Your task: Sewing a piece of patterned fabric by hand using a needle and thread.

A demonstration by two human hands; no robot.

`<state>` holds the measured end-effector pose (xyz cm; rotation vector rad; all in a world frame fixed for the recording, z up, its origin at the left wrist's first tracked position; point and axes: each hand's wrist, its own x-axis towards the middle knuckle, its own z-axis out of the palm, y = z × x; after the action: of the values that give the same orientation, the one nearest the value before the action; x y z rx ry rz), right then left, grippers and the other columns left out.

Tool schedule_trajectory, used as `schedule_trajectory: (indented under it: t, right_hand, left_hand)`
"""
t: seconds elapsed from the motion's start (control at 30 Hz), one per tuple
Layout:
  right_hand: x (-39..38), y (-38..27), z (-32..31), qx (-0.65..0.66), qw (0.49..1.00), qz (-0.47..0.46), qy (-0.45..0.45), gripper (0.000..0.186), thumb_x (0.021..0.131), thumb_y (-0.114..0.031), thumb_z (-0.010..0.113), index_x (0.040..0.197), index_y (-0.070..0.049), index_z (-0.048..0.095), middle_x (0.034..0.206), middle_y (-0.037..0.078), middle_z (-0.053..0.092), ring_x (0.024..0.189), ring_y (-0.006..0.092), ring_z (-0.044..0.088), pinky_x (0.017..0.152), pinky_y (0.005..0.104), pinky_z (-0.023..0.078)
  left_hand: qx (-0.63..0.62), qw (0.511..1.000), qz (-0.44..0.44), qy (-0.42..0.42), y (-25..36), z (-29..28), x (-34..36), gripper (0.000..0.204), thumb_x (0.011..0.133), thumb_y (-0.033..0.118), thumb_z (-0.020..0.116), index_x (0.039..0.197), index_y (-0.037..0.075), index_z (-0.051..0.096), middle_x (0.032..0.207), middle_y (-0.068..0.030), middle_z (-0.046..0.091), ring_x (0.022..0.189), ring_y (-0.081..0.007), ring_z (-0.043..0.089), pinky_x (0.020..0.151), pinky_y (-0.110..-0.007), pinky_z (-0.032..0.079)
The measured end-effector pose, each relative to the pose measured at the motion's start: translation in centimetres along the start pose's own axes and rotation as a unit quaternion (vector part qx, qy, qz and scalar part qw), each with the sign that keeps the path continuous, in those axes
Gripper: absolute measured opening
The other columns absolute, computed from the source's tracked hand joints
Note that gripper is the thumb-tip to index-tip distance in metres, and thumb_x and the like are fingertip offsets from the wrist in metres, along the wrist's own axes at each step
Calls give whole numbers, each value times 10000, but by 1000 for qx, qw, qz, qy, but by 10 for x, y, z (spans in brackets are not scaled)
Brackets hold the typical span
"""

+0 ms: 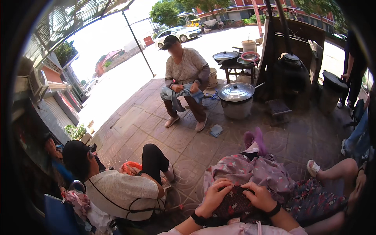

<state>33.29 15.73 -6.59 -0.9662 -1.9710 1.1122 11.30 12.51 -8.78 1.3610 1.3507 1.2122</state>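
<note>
Cloth (234, 203), dark with small red and pale flowers, lies over the person's lap at the lower middle of the view. The left hand (216, 196) grips its upper edge, fingers curled in and thumb against them. The right hand (260, 198) pinches the same edge a little to the right, knuckles up; the 2 hands are near each other but apart. Each wrist wears 1 black band (274, 209). Beyond the hands, a mauve flowered skirt (258, 170) covers the legs, which end in 2 purple shoes (259, 141).

To the left sits a person in a pale top (121, 192) and black cap (75, 158), with something red (131, 167) by their hands. Opposite, another seated person holds blue-grey fabric (174, 95) over their knees. A blue packet (216, 130) lies on the paving (137, 131) near that person's feet. Beside them stand a lidded pot (236, 106) and a low table (237, 67) bearing a lidded pan (225, 56) and a red bowl (250, 56).
</note>
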Motion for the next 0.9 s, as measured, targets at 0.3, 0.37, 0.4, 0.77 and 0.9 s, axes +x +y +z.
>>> schedule_trajectory:
  t: [0.3, 0.37, 0.4, 0.77, 0.9]
  right_hand:
    - [6, 9, -6, 62, 997, 31, -14, 260, 878, -77, 680, 1130, -27, 640, 908, 90, 680, 817, 143, 656, 738, 286, 507]
    - [9, 13, -4, 60, 998, 33, -14, 274, 875, -87, 688, 1137, -28, 634, 909, 90, 681, 827, 150, 661, 749, 291, 509]
    - [9, 16, -4, 64, 997, 31, -16, 283, 872, -95, 695, 1140, -30, 631, 913, 92, 683, 833, 157, 665, 756, 297, 510]
    - [6, 18, -2, 92, 993, 74, -3, 278, 871, -101, 673, 1129, -25, 605, 923, 104, 675, 841, 193, 672, 770, 319, 514]
    - [6, 17, -3, 87, 994, 72, -1, 279, 870, -103, 675, 1128, -25, 604, 923, 104, 676, 832, 197, 672, 761, 321, 514]
  left_hand:
    - [-93, 988, -117, -27, 15, 4, 5, 135, 943, 54, 576, 1035, 4, 661, 1031, -36, 663, 998, -110, 580, 897, -252, 437]
    - [-73, 990, -118, -33, 6, 6, 6, 134, 951, 57, 567, 1041, 9, 654, 1003, -18, 654, 978, -94, 569, 878, -241, 437]
    - [-48, 992, -111, -27, 2, 9, 6, 134, 958, 60, 559, 1048, 14, 647, 974, 0, 645, 958, -79, 557, 859, -230, 436]
    - [-201, 960, -193, -34, 7, 20, 13, 179, 876, -6, 617, 1050, 29, 640, 917, -12, 658, 837, -68, 609, 767, -213, 481]
    - [-193, 965, -179, -12, 2, 22, 14, 100, 902, 26, 623, 995, 31, 659, 885, 6, 650, 821, -53, 593, 748, -208, 469]
